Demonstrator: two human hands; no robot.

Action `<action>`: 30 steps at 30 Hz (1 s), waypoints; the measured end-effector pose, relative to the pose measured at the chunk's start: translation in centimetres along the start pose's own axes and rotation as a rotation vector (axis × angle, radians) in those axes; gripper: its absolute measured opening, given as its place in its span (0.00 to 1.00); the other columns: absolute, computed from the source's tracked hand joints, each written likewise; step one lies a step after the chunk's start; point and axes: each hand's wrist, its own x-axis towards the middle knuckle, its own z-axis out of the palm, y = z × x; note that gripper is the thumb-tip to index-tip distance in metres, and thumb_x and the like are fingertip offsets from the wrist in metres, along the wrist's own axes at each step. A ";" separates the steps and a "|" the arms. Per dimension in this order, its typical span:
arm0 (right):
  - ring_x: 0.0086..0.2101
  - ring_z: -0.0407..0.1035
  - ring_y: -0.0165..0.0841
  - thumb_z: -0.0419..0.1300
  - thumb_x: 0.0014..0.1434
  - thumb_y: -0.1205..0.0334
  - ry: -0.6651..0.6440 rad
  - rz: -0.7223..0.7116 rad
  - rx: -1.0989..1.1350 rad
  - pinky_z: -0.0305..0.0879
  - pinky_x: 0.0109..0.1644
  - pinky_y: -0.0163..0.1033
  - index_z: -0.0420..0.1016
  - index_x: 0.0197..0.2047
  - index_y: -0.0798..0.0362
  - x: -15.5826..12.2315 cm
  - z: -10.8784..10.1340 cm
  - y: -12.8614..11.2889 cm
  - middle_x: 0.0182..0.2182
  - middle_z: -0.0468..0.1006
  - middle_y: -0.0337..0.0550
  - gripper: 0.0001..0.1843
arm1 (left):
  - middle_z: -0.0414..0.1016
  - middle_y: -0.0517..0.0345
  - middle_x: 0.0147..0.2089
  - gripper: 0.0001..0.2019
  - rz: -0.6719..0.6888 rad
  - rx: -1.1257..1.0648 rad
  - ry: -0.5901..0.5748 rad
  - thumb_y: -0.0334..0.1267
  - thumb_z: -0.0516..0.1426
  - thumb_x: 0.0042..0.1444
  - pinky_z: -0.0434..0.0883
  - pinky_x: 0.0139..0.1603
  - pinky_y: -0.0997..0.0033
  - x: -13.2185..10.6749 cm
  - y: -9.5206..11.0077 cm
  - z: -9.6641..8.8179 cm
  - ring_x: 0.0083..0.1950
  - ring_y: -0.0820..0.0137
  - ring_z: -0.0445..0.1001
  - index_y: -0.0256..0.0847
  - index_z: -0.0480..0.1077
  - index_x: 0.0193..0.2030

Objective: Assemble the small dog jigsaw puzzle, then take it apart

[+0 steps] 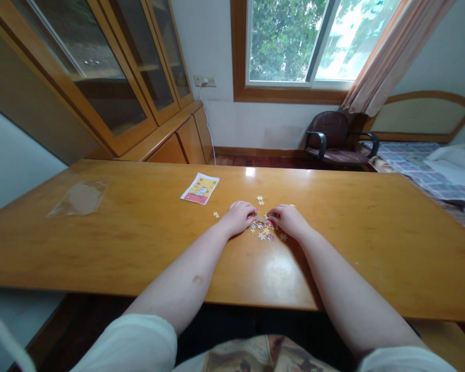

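A loose pile of small jigsaw puzzle pieces (262,236) lies on the wooden table (147,232) in front of me. My left hand (240,216) rests at the pile's left side, its fingers curled together on a puzzle piece that is mostly hidden. From the right, my right hand (289,219) reaches in with bent fingers around a reddish puzzle piece (272,223). Some pieces show plain pale backs, others coloured print. Single pieces lie apart, such as a yellowish piece (216,214) left of my left hand and a pale piece (260,198) beyond the pile.
A picture card (200,189) with a white animal on yellow and red lies beyond my left hand. Farther left is a clear plastic bag (79,199). Behind the table are a glass-door cabinet (139,67), a dark armchair (333,137) and a bed (422,160).
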 end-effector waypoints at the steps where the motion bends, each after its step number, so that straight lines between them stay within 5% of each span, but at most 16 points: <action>1: 0.36 0.74 0.34 0.63 0.59 0.64 0.014 0.006 0.017 0.66 0.43 0.36 0.82 0.36 0.50 0.0 0.0 -0.1 0.35 0.81 0.45 0.06 | 0.79 0.53 0.42 0.07 -0.003 -0.009 -0.001 0.37 0.57 0.58 0.67 0.55 0.61 0.0 0.0 -0.1 0.48 0.63 0.73 0.42 0.76 0.38; 10: 0.42 0.73 0.39 0.59 0.62 0.59 0.171 0.099 -0.010 0.65 0.49 0.42 0.81 0.45 0.52 -0.3 -0.4 0.8 0.40 0.81 0.49 0.12 | 0.79 0.52 0.37 0.07 -0.153 -0.019 0.081 0.34 0.54 0.56 0.70 0.45 0.64 0.0 0.2 -1.2 0.40 0.63 0.74 0.40 0.74 0.37; 20: 0.50 0.67 0.42 0.59 0.63 0.55 0.049 -0.158 -0.107 0.59 0.56 0.47 0.77 0.53 0.51 0.1 1.8 -1.4 0.51 0.77 0.50 0.17 | 0.79 0.51 0.42 0.09 -0.283 0.106 0.194 0.34 0.54 0.56 0.68 0.50 0.61 0.0 -0.3 -1.0 0.45 0.60 0.73 0.42 0.76 0.38; 30: 0.42 0.68 0.37 0.62 0.60 0.63 0.007 -0.114 -0.089 0.59 0.49 0.41 0.78 0.41 0.52 0.3 2.3 -2.0 0.39 0.80 0.45 0.06 | 0.80 0.52 0.44 0.09 -0.190 0.138 0.060 0.38 0.55 0.58 0.67 0.53 0.60 0.2 -0.4 -0.3 0.48 0.60 0.73 0.44 0.78 0.40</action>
